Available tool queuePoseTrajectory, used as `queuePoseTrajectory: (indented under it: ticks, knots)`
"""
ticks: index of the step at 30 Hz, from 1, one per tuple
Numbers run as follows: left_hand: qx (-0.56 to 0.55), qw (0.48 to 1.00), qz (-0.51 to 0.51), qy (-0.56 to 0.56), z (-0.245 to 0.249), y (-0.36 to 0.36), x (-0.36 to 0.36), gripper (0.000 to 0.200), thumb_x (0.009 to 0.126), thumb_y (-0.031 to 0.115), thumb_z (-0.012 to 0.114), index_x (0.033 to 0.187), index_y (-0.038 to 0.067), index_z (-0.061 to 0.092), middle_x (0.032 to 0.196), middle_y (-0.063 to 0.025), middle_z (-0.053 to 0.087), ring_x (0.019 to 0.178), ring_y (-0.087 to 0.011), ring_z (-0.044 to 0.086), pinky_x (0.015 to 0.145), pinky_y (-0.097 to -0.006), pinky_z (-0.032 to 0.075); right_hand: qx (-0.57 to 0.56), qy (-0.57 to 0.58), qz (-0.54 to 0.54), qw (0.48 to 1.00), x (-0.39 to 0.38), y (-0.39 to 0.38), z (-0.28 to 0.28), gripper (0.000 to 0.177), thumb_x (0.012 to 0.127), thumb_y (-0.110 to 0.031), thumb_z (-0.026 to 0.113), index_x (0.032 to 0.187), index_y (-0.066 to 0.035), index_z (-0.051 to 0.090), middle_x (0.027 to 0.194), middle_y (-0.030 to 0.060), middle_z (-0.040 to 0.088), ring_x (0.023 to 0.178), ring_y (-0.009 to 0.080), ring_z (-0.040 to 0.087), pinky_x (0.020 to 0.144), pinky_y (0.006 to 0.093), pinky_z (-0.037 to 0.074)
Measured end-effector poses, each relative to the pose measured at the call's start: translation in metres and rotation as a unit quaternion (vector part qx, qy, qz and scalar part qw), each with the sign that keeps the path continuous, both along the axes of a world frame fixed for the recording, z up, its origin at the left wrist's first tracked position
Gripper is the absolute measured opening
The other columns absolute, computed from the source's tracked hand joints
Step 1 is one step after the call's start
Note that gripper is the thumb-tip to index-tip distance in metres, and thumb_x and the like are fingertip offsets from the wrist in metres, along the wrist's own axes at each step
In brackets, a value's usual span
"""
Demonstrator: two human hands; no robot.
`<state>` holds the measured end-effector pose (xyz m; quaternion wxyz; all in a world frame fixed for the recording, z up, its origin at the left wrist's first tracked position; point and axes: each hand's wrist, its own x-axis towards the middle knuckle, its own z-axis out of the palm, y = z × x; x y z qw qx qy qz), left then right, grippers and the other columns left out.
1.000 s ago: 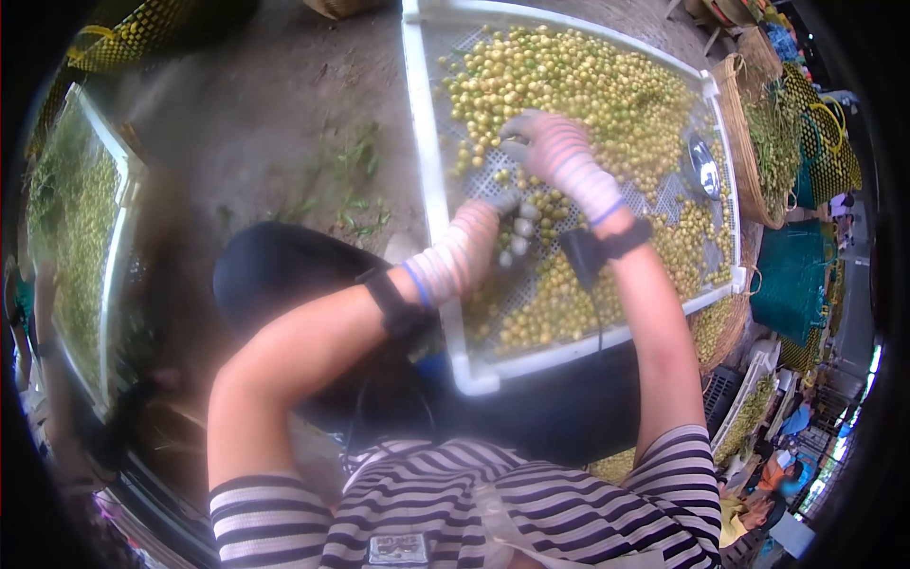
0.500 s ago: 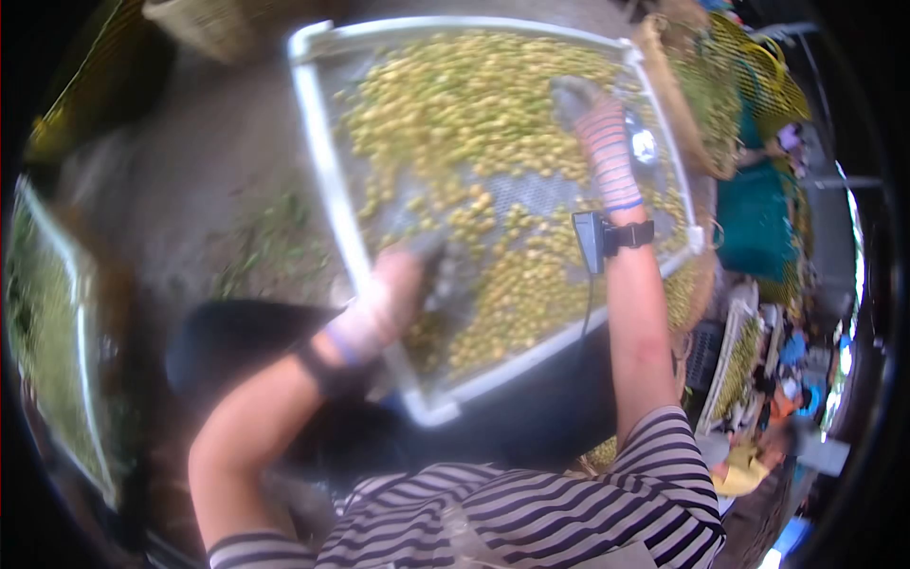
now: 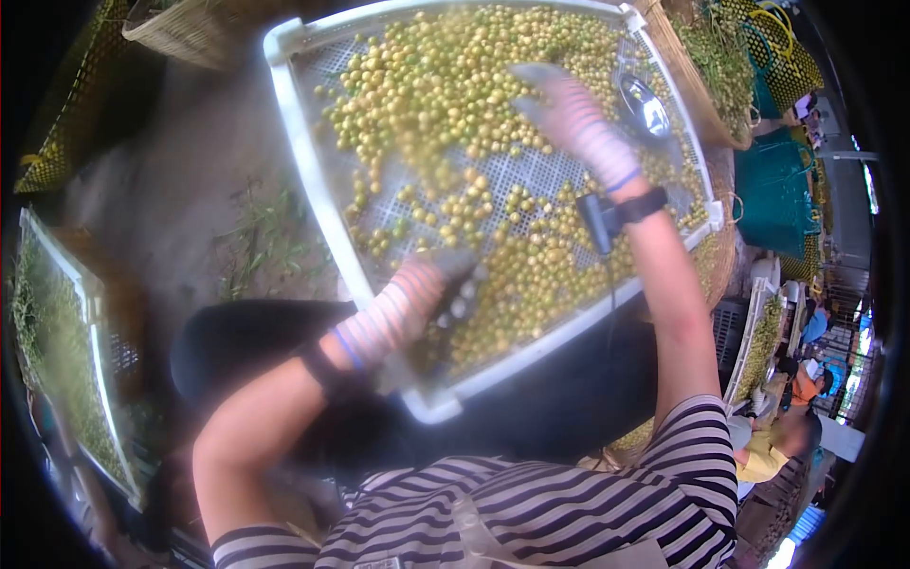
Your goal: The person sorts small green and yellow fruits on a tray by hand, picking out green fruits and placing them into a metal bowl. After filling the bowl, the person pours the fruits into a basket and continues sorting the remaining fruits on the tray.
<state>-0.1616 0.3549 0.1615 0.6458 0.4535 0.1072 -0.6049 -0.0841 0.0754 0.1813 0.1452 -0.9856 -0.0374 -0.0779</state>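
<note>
Small round yellow-green fruits [image 3: 417,81] lie spread over a white-framed mesh tray [image 3: 318,180] in front of me. My left hand [image 3: 417,289], in a striped knit glove with grey coating, is low over the tray's near left part beside the fruits. Its fingers point right and down, partly blurred, with the thumb apart; no held fruit shows. Above the right part, my right hand [image 3: 569,114] wears a matching glove. It is open, thumb and fingers apart, over the fruits. Some fruits between the hands are blurred. A shiny metal bowl-like thing [image 3: 645,106] lies at the tray's right side.
A woven basket [image 3: 697,71] with green stems stands right of the tray, near a teal tub [image 3: 777,190]. Another white-framed tray [image 3: 71,256] is at far left. Leafy scraps [image 3: 265,237] lie on the floor. A person in yellow [image 3: 763,460] is at right.
My right hand has moved slightly left and down, and its fingers have spread. My left hand has shifted a little to the right. Fruits have moved, baring more mesh in the middle.
</note>
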Motion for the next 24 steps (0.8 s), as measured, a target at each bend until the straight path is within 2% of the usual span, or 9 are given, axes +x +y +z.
queuePoseTrajectory:
  ticks: [2, 4, 7, 10, 11, 12, 15, 20, 24]
  knots:
    - [0.005, 1.0, -0.008, -0.003, 0.0, -0.002, 0.001, 0.025, 0.089, 0.03, 0.055, 0.086, 0.006, 0.06, 0.062, 0.0028, 0.054, 0.046, -0.0069, 0.05, 0.036, -0.0184, 0.034, -0.17, 0.01, 0.097, 0.981, 0.009, 0.051, -0.014, 0.058, 0.081, -0.038, 0.059, 0.132, -0.017, 0.04, 0.135, 0.0151, 0.04, 0.122, 0.033, 0.041, 0.102, 0.0405, 0.034]
    - [0.027, 0.999, -0.024, -0.033, 0.0, -0.003, 0.001, 0.024, 0.089, 0.03, 0.055, 0.086, 0.007, 0.06, 0.061, 0.0028, 0.055, 0.045, -0.0072, 0.05, 0.035, -0.0186, 0.034, -0.164, 0.127, 0.094, 0.974, 0.005, 0.08, -0.025, 0.066, 0.086, -0.04, 0.052, 0.141, -0.018, 0.025, 0.147, 0.0126, 0.019, 0.134, 0.0327, 0.022, 0.109, 0.0427, 0.022]
    - [0.032, 0.999, -0.016, -0.039, 0.001, 0.0, 0.003, 0.025, 0.09, 0.03, 0.054, 0.085, 0.007, 0.061, 0.061, 0.0028, 0.055, 0.045, -0.0069, 0.049, 0.035, -0.0187, 0.033, -0.211, 0.165, 0.059, 0.961, -0.027, 0.084, -0.029, 0.071, 0.085, -0.043, 0.053, 0.142, -0.016, 0.02, 0.146, 0.0164, 0.018, 0.135, 0.0339, 0.017, 0.108, 0.0479, 0.021]
    - [0.019, 0.999, -0.01, -0.05, 0.001, 0.004, 0.005, 0.025, 0.089, 0.03, 0.055, 0.085, 0.006, 0.062, 0.061, 0.0026, 0.055, 0.045, -0.0065, 0.049, 0.035, -0.0185, 0.033, -0.169, 0.347, 0.026, 0.922, -0.073, 0.064, -0.004, 0.074, 0.077, -0.036, 0.063, 0.139, -0.016, 0.027, 0.14, 0.0271, 0.022, 0.119, 0.038, 0.044, 0.098, 0.0443, 0.04]
    - [0.024, 0.998, -0.011, -0.052, 0.002, 0.003, 0.006, 0.025, 0.089, 0.03, 0.055, 0.084, 0.006, 0.062, 0.061, 0.0026, 0.055, 0.045, -0.0066, 0.049, 0.035, -0.0185, 0.033, -0.175, 0.444, 0.017, 0.878, -0.075, 0.064, 0.019, 0.068, 0.077, -0.035, 0.062, 0.136, -0.018, 0.033, 0.135, 0.0255, 0.034, 0.107, 0.0357, 0.054, 0.092, 0.0415, 0.045]
    - [0.03, 0.998, -0.012, -0.055, 0.003, 0.002, 0.006, 0.025, 0.089, 0.03, 0.055, 0.084, 0.006, 0.062, 0.061, 0.0026, 0.055, 0.045, -0.0066, 0.049, 0.035, -0.0185, 0.033, -0.183, 0.364, 0.066, 0.911, -0.088, 0.043, 0.009, 0.053, 0.079, -0.033, 0.059, 0.128, -0.018, 0.046, 0.122, 0.0217, 0.05, 0.098, 0.0325, 0.059, 0.085, 0.0404, 0.048]
    - [0.03, 0.998, -0.023, -0.056, 0.0, -0.003, 0.004, 0.024, 0.086, 0.03, 0.055, 0.082, 0.007, 0.062, 0.059, 0.0012, 0.054, 0.044, -0.0084, 0.048, 0.037, -0.0214, 0.033, -0.147, 0.244, 0.008, 0.959, -0.067, 0.028, 0.006, 0.029, 0.079, -0.026, 0.056, 0.106, -0.015, 0.063, 0.096, 0.0142, 0.063, 0.089, 0.0321, 0.06, 0.077, 0.0424, 0.049]
    - [0.037, 0.998, -0.019, -0.051, -0.002, -0.003, 0.007, 0.026, 0.089, 0.029, 0.056, 0.085, 0.005, 0.063, 0.06, 0.0024, 0.055, 0.044, -0.0069, 0.049, 0.035, -0.0189, 0.034, -0.01, 0.125, 0.058, 0.99, -0.016, 0.063, -0.009, 0.021, 0.083, -0.021, 0.056, 0.1, -0.014, 0.065, 0.095, 0.0102, 0.062, 0.086, 0.0283, 0.06, 0.079, 0.0368, 0.048]
    - [0.057, 0.997, -0.008, -0.046, -0.001, -0.003, 0.01, 0.026, 0.088, 0.03, 0.056, 0.086, 0.005, 0.064, 0.06, 0.0015, 0.056, 0.045, -0.008, 0.051, 0.035, -0.0197, 0.034, -0.091, 0.132, 0.081, 0.984, 0.013, 0.111, -0.017, 0.019, 0.083, -0.023, 0.056, 0.096, -0.014, 0.066, 0.093, 0.0085, 0.063, 0.083, 0.0273, 0.06, 0.076, 0.0376, 0.049]
